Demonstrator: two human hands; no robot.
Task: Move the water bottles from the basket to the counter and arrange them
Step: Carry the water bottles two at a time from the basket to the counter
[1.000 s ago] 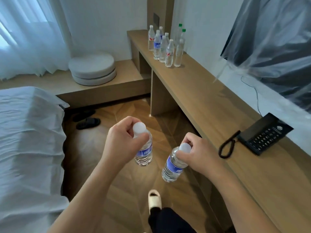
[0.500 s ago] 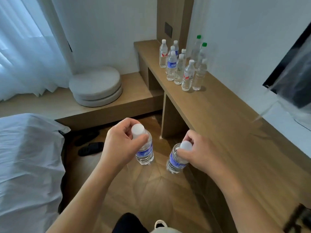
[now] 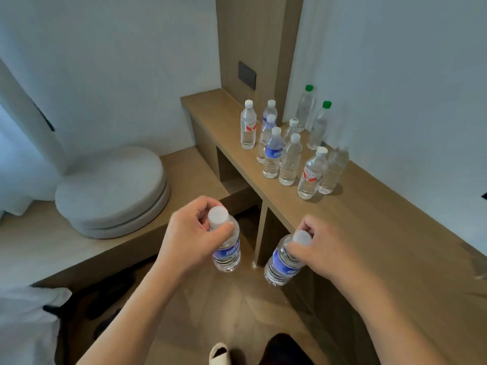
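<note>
A: How far along was the job?

B: Well on, I'd judge. A cluster of bottles [image 3: 279, 154] already stood upright on the counter [image 3: 369, 219], bunched toward its far end by the wall, loosely grouped rather than in neat rows. Two more were on their way, so setting them down and tidying the group were left. The basket was out of view, so I couldn't tell what it still held.

A: And the hands, left to right?

B: The left hand [image 3: 189, 238] gripped a blue-label bottle [image 3: 228, 251] round its neck, cap poking up between the fingers, body hanging over the floor. The right hand [image 3: 320, 248] pinched the second bottle [image 3: 283, 262] at the cap; it hung tilted, just beside the counter's front edge, short of the cluster.
</note>
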